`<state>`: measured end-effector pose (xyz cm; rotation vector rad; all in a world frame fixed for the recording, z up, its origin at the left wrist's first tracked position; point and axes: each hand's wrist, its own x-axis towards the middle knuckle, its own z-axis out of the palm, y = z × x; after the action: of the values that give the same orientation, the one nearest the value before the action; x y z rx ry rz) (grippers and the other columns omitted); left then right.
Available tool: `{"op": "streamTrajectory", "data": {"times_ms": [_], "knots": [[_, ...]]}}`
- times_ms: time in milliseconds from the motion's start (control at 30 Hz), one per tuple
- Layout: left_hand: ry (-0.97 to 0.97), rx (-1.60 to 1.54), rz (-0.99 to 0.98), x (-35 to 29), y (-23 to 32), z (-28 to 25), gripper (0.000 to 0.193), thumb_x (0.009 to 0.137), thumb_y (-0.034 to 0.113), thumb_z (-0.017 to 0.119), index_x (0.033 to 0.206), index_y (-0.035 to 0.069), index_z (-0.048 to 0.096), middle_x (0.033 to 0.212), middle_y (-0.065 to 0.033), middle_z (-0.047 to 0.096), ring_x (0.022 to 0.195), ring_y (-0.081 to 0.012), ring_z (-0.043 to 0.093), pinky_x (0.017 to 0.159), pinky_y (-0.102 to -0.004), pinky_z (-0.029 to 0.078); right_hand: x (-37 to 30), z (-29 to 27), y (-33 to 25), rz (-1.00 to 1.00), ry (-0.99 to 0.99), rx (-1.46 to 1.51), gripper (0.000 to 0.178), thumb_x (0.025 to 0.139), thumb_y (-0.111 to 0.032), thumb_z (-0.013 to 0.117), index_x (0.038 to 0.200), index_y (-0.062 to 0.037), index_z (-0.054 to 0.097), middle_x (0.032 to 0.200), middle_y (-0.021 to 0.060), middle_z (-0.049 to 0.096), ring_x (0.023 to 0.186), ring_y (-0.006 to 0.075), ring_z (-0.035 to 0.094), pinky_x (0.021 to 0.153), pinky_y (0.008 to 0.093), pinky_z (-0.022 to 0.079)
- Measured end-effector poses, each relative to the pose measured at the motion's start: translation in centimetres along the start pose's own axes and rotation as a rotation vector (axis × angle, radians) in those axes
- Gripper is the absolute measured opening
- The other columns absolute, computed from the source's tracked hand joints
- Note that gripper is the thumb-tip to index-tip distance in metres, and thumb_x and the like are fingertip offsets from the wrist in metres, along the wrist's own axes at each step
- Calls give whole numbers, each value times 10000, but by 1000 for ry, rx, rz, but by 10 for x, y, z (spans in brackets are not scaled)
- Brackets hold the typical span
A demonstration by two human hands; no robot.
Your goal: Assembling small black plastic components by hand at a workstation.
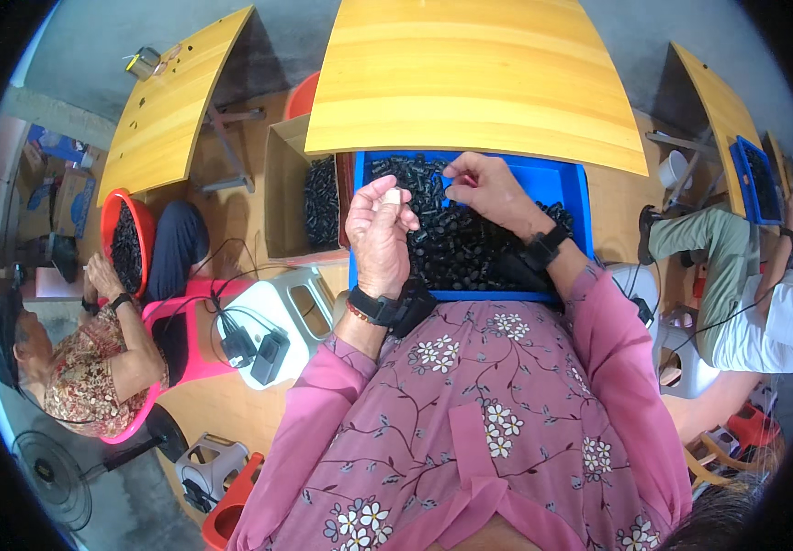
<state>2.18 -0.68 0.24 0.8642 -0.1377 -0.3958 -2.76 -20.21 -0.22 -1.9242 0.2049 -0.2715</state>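
Observation:
A blue bin (470, 296) in front of me holds a heap of small black cylindrical parts (456, 243). Above its left side my left hand (382, 230) is raised, fingers curled in and thumb pressed toward them. Something pale (393, 196) shows at the thumb tip; whether it is a wrap or a held piece, I cannot tell. My right hand (493, 191) hangs over the middle of the heap, thumb and forefinger drawn together in a pinch. Whatever lies between those fingertips is too small to make out. Each wrist wears a dark band.
A yellow wooden table (470, 73) juts over the bin's far edge. Left of the bin stands a cardboard box (288, 188) of similar black parts. A white stool (295, 354) carries cables and black adapters. People sit at left, with a red basin (144, 243), and at right.

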Motion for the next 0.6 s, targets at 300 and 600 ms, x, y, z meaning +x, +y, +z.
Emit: {"op": "streamTrajectory", "data": {"times_ms": [300, 600], "knots": [[-157, 83, -196, -13, -7, 12, 143, 955, 71, 616, 1088, 28, 586, 945, -74, 661, 727, -123, 627, 655, -261, 541, -34, -2, -49, 1, 37, 281, 150, 813, -70, 754, 930, 2, 694, 785, 5, 659, 704, 62, 574, 623, 227, 481], [-210, -148, -302, -13, -5, 13, 100, 979, 133, 601, 1057, 73, 585, 925, -53, 655, 768, -133, 636, 712, -304, 547, -40, 7, -49, -111, 60, 148, 126, 824, -64, 741, 905, 0, 669, 802, 30, 668, 705, 74, 584, 650, 236, 498]]}}
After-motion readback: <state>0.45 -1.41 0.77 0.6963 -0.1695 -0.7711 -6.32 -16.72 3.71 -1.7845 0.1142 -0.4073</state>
